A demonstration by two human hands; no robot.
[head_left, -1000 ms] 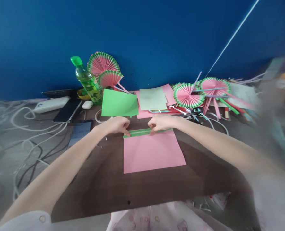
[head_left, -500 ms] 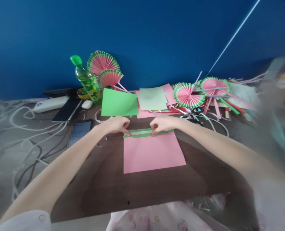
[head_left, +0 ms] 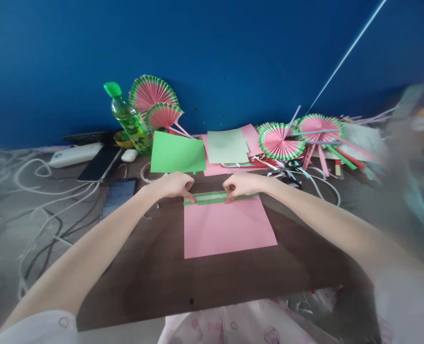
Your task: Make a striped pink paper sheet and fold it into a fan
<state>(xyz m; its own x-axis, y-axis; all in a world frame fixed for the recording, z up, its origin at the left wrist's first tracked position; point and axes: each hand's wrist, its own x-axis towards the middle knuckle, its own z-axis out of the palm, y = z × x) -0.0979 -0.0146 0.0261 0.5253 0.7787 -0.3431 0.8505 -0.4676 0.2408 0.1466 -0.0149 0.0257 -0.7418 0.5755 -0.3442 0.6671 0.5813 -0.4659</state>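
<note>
Pink paper (head_left: pixel 229 224) lies on a brown tabletop (head_left: pixel 154 272) — blue wall (head_left: pixel 233 57) behind.

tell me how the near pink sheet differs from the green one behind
The pink sheet has green and whitish bands along its far edge; the green sheet shows none. The left hand and right hand touch the pink sheet's banded edge, while the green sheet lies beyond them. Both look four-sided.
</note>
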